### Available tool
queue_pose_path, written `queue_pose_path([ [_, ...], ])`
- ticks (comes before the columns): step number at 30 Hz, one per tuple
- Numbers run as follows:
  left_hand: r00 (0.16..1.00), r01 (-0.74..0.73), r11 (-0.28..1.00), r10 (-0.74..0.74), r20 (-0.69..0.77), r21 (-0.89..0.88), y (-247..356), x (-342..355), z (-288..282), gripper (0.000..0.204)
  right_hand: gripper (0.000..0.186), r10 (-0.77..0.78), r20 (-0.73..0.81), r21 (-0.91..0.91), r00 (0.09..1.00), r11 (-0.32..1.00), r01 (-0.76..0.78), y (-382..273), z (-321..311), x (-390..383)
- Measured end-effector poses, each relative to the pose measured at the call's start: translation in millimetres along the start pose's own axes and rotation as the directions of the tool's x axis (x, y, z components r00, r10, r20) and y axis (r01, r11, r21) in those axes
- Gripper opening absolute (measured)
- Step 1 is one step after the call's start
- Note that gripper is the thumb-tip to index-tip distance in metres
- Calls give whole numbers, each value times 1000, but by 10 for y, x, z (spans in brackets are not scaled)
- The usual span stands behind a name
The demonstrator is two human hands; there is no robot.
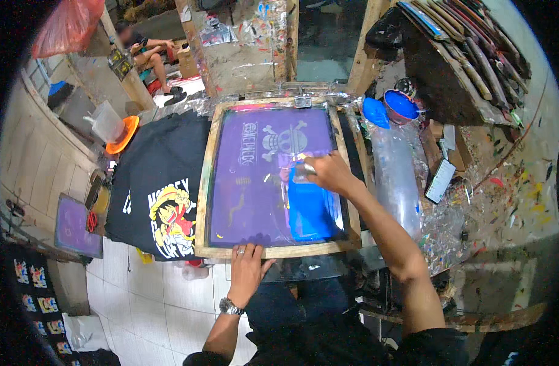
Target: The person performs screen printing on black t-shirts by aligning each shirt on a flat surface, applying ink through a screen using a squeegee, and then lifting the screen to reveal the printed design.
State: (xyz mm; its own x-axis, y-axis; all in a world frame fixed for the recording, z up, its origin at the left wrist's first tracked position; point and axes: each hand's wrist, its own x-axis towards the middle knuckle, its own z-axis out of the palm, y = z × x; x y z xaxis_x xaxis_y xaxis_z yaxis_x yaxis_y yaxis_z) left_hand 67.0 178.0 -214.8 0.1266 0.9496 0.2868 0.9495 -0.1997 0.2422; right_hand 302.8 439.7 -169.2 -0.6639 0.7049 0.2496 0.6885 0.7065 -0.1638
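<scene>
A wooden-framed printing screen (355, 227) with purple mesh lies in front of me, a pale skull design showing on it. Bright blue ink (316, 210) covers the mesh's right part. My right hand (329, 171) is closed round a small squeegee (302, 172) at the upper edge of that ink; the fingers partly hide the tool. At the frame's near rail rests my left hand (248, 268), its fingers laid over the wood and the thumb out to the side. Black fabric with a colourful cartoon print (174, 219) lies left of the frame.
To the right stand a bowl of blue ink (401, 107) and a phone (440, 181) on the paint-spattered table. A clear plastic jug (107, 124) stands at left near an orange lid (123, 135). Stacked boards (468, 49) are at upper right. Another person (151, 55) sits far left.
</scene>
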Motion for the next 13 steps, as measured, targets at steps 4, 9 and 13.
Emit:
queue_pose_path([
  [4, 999, 43, 999, -43, 31, 0, -48, -55, -11, 43, 32, -11, -7, -101, 1000, 995, 10, -111, 112, 76],
  [9, 997, 63, 996, -60, 52, -56, -6, -38, -54, 42, 37, -164, -18, -56, 986, 985, 162, -501, 299, -1014],
  [13, 983, 135, 986, -121, 141, -94, -9, 37, -154, 39, 43, -89, 30, -80, 996, 993, 92, -1001, 78, -1427],
])
